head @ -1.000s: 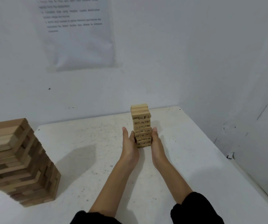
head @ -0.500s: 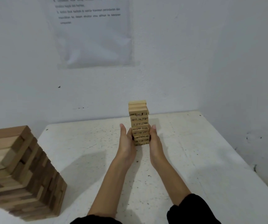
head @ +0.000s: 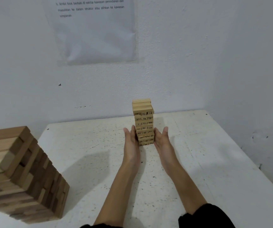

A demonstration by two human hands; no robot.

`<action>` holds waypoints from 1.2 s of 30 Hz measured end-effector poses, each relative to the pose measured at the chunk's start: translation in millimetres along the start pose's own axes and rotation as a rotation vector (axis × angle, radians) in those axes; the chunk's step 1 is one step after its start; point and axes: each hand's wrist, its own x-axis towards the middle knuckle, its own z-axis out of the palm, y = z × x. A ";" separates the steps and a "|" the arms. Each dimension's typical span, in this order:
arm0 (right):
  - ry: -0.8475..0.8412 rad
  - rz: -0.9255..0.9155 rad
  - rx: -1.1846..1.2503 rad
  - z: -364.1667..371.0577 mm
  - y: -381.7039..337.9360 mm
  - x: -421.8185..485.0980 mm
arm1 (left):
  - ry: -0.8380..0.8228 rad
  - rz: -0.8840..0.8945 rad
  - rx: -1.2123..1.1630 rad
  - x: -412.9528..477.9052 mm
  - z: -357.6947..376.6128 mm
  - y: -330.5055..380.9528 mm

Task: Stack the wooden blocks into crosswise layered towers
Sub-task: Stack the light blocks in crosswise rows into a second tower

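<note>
Our left hand and right hand stay flat against the small tower's lower sides, as a second ago: fingers straight, pressing, not curled. It stands upright mid-table, perhaps slid nearer the wall — hard to tell. We judge it squared up — the big tower waits at left.

Dim, cool, flat light. Soft broad shadows fall on tabletop left of left hand. Large block tower far left smeared, soft; wide-angle bending at frame edges.
</note>
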 end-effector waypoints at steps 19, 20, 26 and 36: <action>0.040 0.011 0.002 9.4 8.9 0.7 | 0.011 0.039 0.128 1.6 7.5 1.0; 0.043 0.011 -0.002 9.0 8.8 0.5 | 0.009 0.041 0.131 1.9 7.2 0.7; 0.056 0.027 -0.030 9.7 8.0 -2.1 | -0.003 0.050 0.150 2.0 5.3 1.2; 0.180 -0.083 -0.006 -15.0 1.2 12.0 | 0.050 0.105 0.207 1.4 -13.3 16.7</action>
